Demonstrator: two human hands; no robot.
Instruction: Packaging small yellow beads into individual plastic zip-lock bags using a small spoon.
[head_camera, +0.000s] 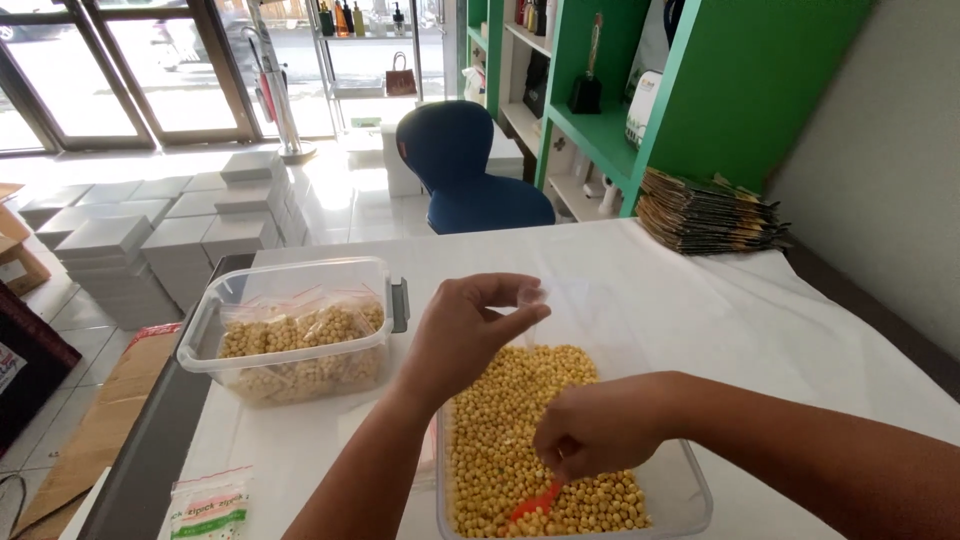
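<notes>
My left hand (470, 335) is raised over the table and pinches the top of a small clear plastic bag (590, 325) between thumb and fingers; the bag hangs open above a clear tub (690, 490) full of yellow beans (520, 440). My right hand (600, 430) is down in that tub, closed around an orange scoop (537, 500) whose tip digs into the beans.
A second clear tub (300, 330) at the left holds filled bags of beans. A pack of small bags (210, 505) lies at the near left edge. Brown pouches (705, 215) are stacked at the far right. A blue chair (470, 170) and white boxes (170, 225) stand beyond.
</notes>
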